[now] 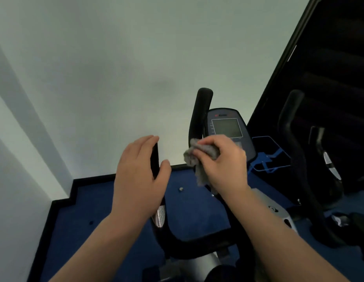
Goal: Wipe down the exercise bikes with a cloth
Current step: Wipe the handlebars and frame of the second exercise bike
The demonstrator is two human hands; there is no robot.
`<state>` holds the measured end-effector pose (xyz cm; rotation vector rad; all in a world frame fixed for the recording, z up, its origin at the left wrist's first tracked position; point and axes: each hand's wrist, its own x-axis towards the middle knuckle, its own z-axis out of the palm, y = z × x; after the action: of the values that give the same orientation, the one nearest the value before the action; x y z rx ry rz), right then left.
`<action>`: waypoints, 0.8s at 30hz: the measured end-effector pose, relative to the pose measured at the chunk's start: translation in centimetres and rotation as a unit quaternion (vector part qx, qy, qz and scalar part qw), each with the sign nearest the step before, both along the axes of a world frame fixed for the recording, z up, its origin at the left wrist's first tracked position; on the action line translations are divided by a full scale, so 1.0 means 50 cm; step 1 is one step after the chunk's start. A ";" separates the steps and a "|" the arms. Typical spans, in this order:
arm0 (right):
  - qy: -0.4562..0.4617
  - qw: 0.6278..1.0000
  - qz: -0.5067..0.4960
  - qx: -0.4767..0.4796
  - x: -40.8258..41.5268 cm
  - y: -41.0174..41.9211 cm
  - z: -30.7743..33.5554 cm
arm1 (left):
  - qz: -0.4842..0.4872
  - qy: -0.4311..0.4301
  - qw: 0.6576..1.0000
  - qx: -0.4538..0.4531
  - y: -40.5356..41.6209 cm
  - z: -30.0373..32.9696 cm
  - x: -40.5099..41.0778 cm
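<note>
An exercise bike stands right below me, with black handlebars [201, 110] and a dark console with a grey screen [227, 127]. My left hand [139, 174] is wrapped around the left handlebar grip [155, 159], fingers over the top and thumb on the near side. My right hand [223, 161] is bunched around a grey cloth [195, 159] and presses it against the right handlebar, just below the console. Part of the cloth hangs down under the hand. A silver pulse sensor [159, 215] shows on the left bar below my wrist.
A second bike with black handlebars [291, 123] stands close on the right. Blue carpet [91, 202] with a black skirting edge meets the pale wall [95, 68]. A blue wire holder [268, 155] sits behind the console, and a dark panel fills the upper right.
</note>
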<state>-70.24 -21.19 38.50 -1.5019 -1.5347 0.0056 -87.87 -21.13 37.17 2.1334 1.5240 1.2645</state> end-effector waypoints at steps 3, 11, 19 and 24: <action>0.066 0.996 -0.033 0.039 0.017 0.039 0.039 | -0.013 0.006 1.000 0.004 0.003 0.003 -0.007; 0.025 0.997 0.034 -0.068 0.016 0.010 0.028 | -0.016 -0.008 1.000 0.001 0.007 0.004 -0.014; 0.133 0.990 0.034 -0.040 -0.012 0.030 0.034 | 0.008 -0.044 0.999 -0.001 0.036 0.019 0.002; 0.114 0.987 0.050 -0.098 0.056 0.020 0.077 | 0.009 -0.017 1.000 0.000 0.054 0.029 0.001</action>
<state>-67.43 -20.18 42.37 -1.5153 -1.4531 0.3841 -87.81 -18.45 38.62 2.0924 1.5317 1.3010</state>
